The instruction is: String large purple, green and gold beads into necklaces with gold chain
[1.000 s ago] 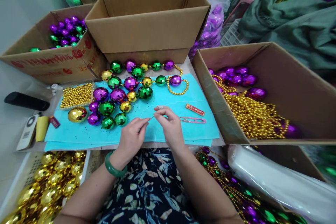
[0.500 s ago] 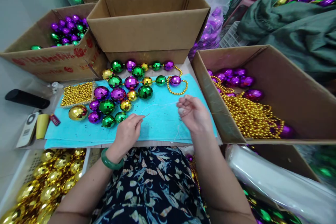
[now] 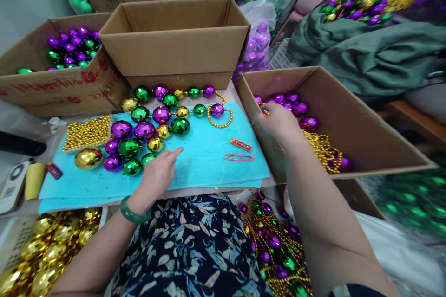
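Observation:
My left hand [image 3: 158,174] hovers over the blue cloth [image 3: 202,167], beside a string of big faceted purple, green and gold beads [image 3: 144,130]. Its fingers are pressed together and point right; whatever is between them is too small to make out. My right hand [image 3: 280,120] reaches over the left wall of the right-hand cardboard box [image 3: 365,125], its fingers down at strands of small gold beads [image 3: 322,151] and purple beads [image 3: 299,108]. Its fingertips are partly hidden and blurred. A pair of pink thread snips [image 3: 239,158] and a small red-and-gold packet [image 3: 241,145] lie on the cloth.
A plastic tray of small gold beads [image 3: 88,132] sits at the cloth's left. Cardboard boxes [image 3: 177,48] stand behind. By my lap are a white basket [image 3: 12,241] of gold beads and hanging mixed strands [image 3: 278,246]. A yellow cone [image 3: 35,181] stands left.
My right hand has left the thread over the cloth and moved right into the box. The snips and packet have come into sight. The needle in my left hand no longer shows.

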